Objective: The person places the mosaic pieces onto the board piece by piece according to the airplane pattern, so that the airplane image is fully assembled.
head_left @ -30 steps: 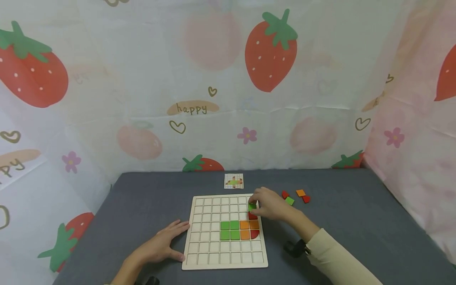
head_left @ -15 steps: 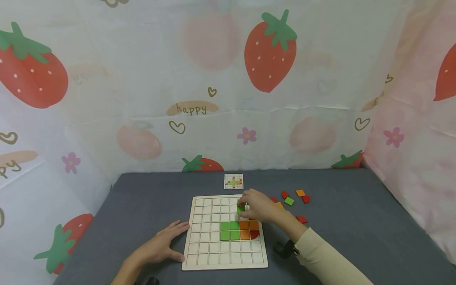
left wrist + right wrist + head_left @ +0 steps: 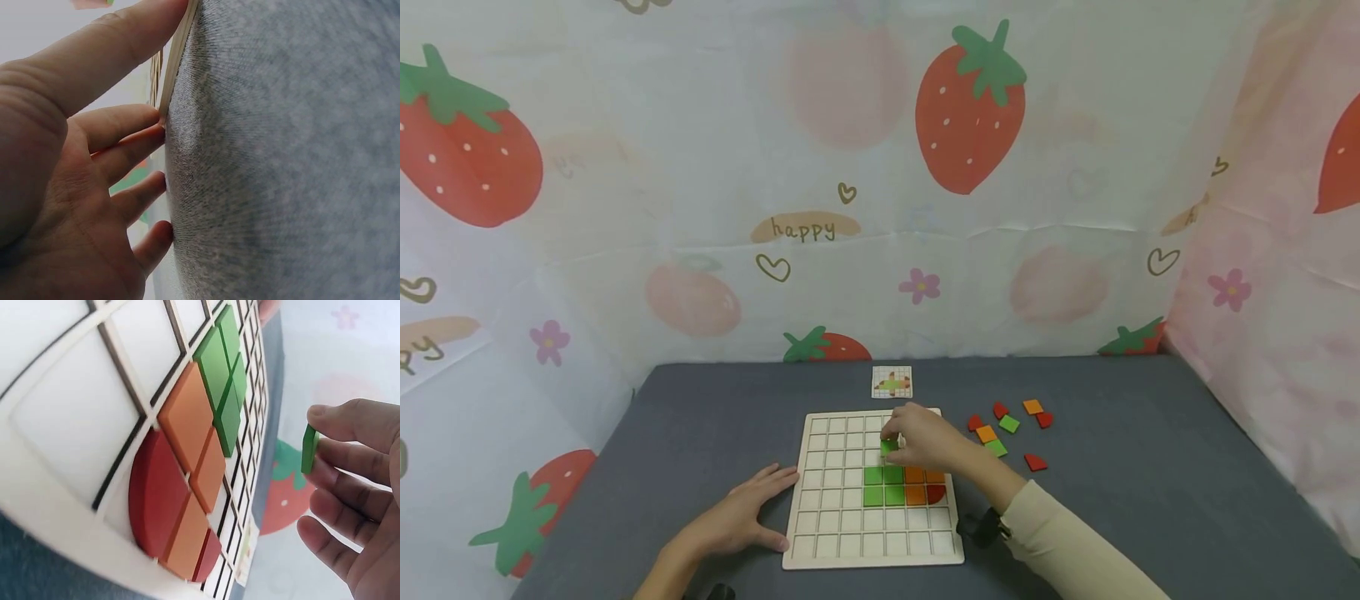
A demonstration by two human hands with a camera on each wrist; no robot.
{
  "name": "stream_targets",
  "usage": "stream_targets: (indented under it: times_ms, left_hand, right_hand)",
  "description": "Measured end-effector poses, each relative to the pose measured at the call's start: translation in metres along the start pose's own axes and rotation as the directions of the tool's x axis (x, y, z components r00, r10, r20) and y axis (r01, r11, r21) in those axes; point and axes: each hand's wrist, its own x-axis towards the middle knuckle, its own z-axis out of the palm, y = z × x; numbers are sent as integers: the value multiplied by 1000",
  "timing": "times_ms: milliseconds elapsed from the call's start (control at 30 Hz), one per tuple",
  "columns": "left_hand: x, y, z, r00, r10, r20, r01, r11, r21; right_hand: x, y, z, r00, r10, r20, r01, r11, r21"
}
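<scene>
My right hand pinches a green square tile between thumb and fingers, above the upper right part of a pale wooden grid board. Set in the board's cells are several green square tiles, orange square tiles and a red rounded tile. The right wrist view also shows a second, smaller-looking red tile at the far end of the orange ones. My left hand lies beside the board, fingers spread, its thumb and forefinger touching the left edge.
Right of the board lie loose tiles, among them a red piece, a green square and an orange square. A small card with a coloured grid pattern lies behind the board on the grey cloth. A strawberry-print curtain stands behind.
My right hand has moved left across the board's upper rows, carrying the green tile. Loose tiles formerly behind that hand and forearm now show. My left hand stays in place.
</scene>
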Motion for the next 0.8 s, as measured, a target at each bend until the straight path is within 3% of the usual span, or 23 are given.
stream_targets:
  times_ms: [533, 800]
  left_hand:
    - [0, 1, 0, 1000, -16, 2, 16, 1000, 6]
    - [2, 1, 0, 999, -35, 11, 35, 999, 4]
  right_hand:
    - [17, -17, 21, 997, -70, 24, 72, 992, -103]
    - [22, -25, 27, 998, -42, 53, 44, 998, -54]
